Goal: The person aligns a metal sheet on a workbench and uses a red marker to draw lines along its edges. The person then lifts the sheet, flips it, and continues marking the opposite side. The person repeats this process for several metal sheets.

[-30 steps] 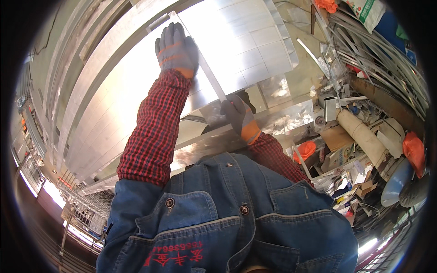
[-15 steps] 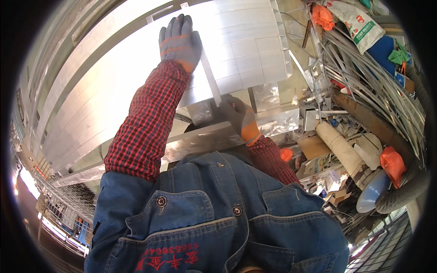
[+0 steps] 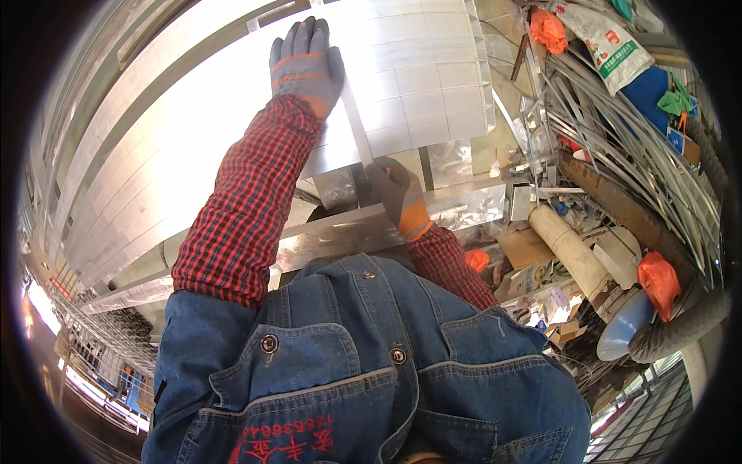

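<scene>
The head camera, the left of a fisheye pair worn by the person, looks steeply down from above the chest and faces out over the metal sheet [image 3: 433, 85]. Nearest the lens is the denim jacket [image 3: 340, 309], filling the bottom edge, while the left hand [image 3: 301, 73] and right hand [image 3: 393, 193] lie farther out; the lens takes in the metal strips [image 3: 641, 158] at the right and bends straight edges toward its dark, rounded rim
</scene>
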`<state>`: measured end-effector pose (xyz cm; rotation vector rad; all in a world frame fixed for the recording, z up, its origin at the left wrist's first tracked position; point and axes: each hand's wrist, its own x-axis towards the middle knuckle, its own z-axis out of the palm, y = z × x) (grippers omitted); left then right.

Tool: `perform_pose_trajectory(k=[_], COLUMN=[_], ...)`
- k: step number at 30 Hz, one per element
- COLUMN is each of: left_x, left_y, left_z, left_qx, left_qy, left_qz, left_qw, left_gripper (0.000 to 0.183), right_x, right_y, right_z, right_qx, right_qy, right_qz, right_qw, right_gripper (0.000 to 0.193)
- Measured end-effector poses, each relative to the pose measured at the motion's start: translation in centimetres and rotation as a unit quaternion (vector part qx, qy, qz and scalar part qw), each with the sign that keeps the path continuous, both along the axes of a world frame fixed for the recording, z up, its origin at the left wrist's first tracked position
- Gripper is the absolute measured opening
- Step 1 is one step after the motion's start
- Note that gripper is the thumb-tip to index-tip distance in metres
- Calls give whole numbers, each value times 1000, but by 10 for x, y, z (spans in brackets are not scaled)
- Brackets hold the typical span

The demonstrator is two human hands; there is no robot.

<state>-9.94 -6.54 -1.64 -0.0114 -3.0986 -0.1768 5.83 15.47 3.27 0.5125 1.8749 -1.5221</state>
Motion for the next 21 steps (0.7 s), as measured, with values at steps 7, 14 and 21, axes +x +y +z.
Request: perform_pose_trajectory(k=[7, 14, 21], left_x=[0, 0, 0], left_y=[0, 0, 0], left_z=[-1, -1, -1], left_qx=[5, -4, -10], left_qy=[20, 12, -4], left_qz=[-7, -6, -1], left_qw=[1000, 1000, 1000], left_gripper=[60, 60, 61], right_x=[-2, 0, 1], right_y=[3, 2, 3], right_z=[2, -2, -4], right_qx=[-27, -24, -11], right_qy=[-23, -14, -8], right_qz=[-5, -2, 10], right_qw=[999, 1000, 1000], right_gripper=[26, 27, 27])
